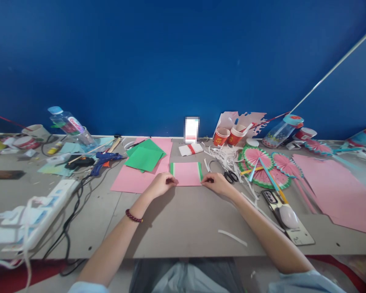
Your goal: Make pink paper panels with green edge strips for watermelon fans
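Observation:
A pink sheet of paper (187, 174) with white and green bands along its left and right sides lies flat in front of me. My left hand (163, 184) pinches its near left corner between thumb and fingers. At the near right corner, my right hand (216, 183) is closed in the same kind of pinch. Black-handled scissors (231, 176) lie just beyond my right hand, beside a heap of white paper strips (227, 156). Green sheets (146, 156) rest on a larger pink sheet (125, 179) past my left hand.
Left of me are a blue glue gun (105, 159), a power strip (53, 211) with cables and a plastic bottle (67, 121). To the right lie watermelon-patterned paper fans (258, 156), red paper cups (222, 136), a phone (273, 203) and a computer mouse (288, 216).

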`<action>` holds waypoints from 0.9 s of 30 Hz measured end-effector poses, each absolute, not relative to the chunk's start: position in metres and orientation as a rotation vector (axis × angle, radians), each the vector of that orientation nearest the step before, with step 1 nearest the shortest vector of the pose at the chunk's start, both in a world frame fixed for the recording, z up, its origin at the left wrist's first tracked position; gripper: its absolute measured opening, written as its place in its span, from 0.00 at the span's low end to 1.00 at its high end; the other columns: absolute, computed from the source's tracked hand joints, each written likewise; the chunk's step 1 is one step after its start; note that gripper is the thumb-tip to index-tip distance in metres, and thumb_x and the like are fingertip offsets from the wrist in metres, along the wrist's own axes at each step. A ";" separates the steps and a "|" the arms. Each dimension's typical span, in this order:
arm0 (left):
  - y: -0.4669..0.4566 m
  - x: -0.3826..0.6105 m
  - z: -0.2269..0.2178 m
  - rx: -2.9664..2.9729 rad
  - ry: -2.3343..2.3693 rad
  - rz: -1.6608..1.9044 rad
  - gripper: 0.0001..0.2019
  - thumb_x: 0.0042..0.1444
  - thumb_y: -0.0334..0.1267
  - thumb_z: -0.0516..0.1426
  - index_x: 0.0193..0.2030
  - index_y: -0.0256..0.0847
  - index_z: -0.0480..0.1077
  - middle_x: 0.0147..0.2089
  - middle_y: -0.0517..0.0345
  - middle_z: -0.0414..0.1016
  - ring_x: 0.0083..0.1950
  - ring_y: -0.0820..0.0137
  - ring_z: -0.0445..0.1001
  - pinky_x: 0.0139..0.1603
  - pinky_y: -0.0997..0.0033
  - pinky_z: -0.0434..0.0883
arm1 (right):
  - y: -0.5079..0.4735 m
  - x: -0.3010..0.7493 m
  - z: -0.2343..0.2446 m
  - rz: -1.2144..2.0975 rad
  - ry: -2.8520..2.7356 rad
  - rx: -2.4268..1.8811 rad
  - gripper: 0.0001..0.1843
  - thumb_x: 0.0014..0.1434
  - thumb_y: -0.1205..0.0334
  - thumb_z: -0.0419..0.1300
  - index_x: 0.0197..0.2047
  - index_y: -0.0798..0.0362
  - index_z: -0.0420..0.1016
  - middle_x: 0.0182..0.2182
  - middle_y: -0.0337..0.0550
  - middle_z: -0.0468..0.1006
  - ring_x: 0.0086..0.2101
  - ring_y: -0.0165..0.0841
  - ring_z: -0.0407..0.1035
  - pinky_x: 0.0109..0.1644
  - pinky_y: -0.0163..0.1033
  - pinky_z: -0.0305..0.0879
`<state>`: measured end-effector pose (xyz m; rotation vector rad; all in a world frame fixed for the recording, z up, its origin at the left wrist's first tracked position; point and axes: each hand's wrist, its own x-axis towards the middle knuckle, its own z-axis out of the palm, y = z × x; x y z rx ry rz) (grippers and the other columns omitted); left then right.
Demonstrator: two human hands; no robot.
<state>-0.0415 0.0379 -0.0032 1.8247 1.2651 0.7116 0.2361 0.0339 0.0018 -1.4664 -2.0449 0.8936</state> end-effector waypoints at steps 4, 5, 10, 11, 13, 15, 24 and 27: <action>0.036 -0.041 0.002 1.830 1.283 0.689 0.02 0.50 0.32 0.60 0.31 0.38 0.75 0.36 0.52 0.80 0.37 0.66 0.77 0.35 0.71 0.74 | 0.032 0.235 0.004 0.866 -2.082 -1.491 0.05 0.49 0.66 0.59 0.28 0.54 0.78 0.24 0.39 0.76 0.26 0.30 0.67 0.31 0.33 0.60; 0.035 -0.041 0.003 1.832 1.288 0.681 0.02 0.50 0.32 0.60 0.31 0.38 0.76 0.36 0.53 0.80 0.37 0.66 0.77 0.35 0.71 0.74 | 0.032 0.234 0.005 0.855 -2.092 -1.492 0.05 0.50 0.66 0.59 0.28 0.54 0.77 0.24 0.39 0.75 0.26 0.30 0.67 0.31 0.33 0.60; 0.035 -0.041 0.007 1.881 1.296 0.652 0.03 0.52 0.34 0.60 0.31 0.39 0.76 0.37 0.53 0.79 0.38 0.66 0.77 0.38 0.71 0.73 | 0.031 0.233 0.006 0.818 -2.115 -1.444 0.04 0.50 0.69 0.59 0.29 0.54 0.74 0.25 0.37 0.73 0.27 0.29 0.65 0.32 0.33 0.61; 0.035 -0.041 0.007 1.907 1.288 0.647 0.04 0.52 0.34 0.59 0.31 0.40 0.76 0.37 0.53 0.79 0.39 0.66 0.77 0.39 0.70 0.72 | 0.030 0.233 0.006 0.796 -2.121 -1.428 0.04 0.50 0.70 0.59 0.30 0.54 0.74 0.25 0.38 0.73 0.27 0.29 0.65 0.33 0.33 0.61; 0.035 -0.042 0.007 1.961 1.257 0.650 0.05 0.53 0.33 0.58 0.32 0.40 0.76 0.37 0.53 0.78 0.39 0.66 0.76 0.42 0.70 0.72 | 0.029 0.232 0.006 0.733 -2.159 -1.365 0.06 0.50 0.73 0.58 0.30 0.54 0.74 0.27 0.39 0.73 0.29 0.30 0.66 0.35 0.34 0.62; 0.035 -0.044 0.007 2.000 1.207 0.660 0.07 0.55 0.34 0.56 0.33 0.41 0.77 0.38 0.53 0.78 0.40 0.66 0.76 0.43 0.69 0.71 | 0.027 0.231 0.004 0.651 -2.220 -1.288 0.09 0.51 0.75 0.56 0.31 0.53 0.74 0.30 0.41 0.74 0.32 0.32 0.68 0.39 0.37 0.63; 0.033 -0.046 0.014 1.941 1.141 0.640 0.08 0.56 0.40 0.58 0.33 0.40 0.77 0.37 0.52 0.79 0.40 0.66 0.76 0.43 0.68 0.72 | 0.024 0.228 -0.002 0.571 -2.261 -1.211 0.16 0.51 0.80 0.52 0.31 0.52 0.76 0.31 0.42 0.76 0.36 0.35 0.70 0.44 0.39 0.64; 0.033 -0.046 0.015 1.935 1.142 0.621 0.08 0.56 0.39 0.58 0.34 0.40 0.77 0.38 0.52 0.79 0.40 0.66 0.76 0.40 0.70 0.73 | 0.024 0.228 -0.001 0.597 -2.236 -1.205 0.16 0.51 0.80 0.53 0.30 0.52 0.76 0.29 0.42 0.77 0.36 0.35 0.70 0.43 0.39 0.65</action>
